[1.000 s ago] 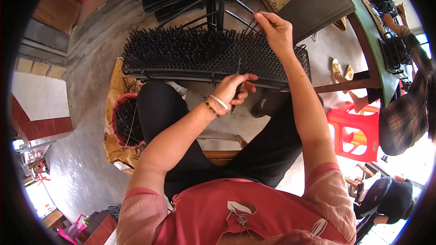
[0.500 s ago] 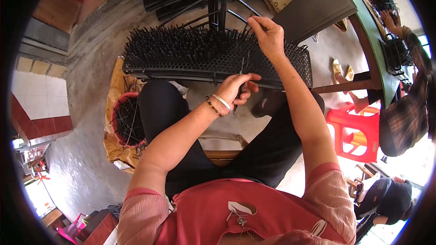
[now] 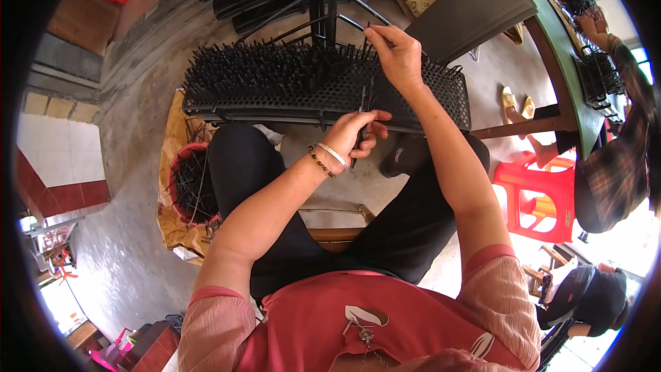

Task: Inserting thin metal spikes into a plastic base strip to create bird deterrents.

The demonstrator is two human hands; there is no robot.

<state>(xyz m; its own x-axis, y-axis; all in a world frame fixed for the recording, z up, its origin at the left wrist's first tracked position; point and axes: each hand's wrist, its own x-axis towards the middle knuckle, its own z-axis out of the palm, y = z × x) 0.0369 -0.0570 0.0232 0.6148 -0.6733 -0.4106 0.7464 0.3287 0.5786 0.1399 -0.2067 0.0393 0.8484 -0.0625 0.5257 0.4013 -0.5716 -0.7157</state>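
1. The left hand (image 3: pixel 352 136) is curled round some black sticks (image 3: pixel 363 100).
2. Ahead and to its right, I see the right hand (image 3: pixel 401 60) pinching one thin stick (image 3: pixel 368 28).
3. The bristling tray (image 3: pixel 323 102) lies just beyond the left hand, beneath the right.

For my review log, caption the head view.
Left hand holds thin black rods; right hand over a perforated black tray.
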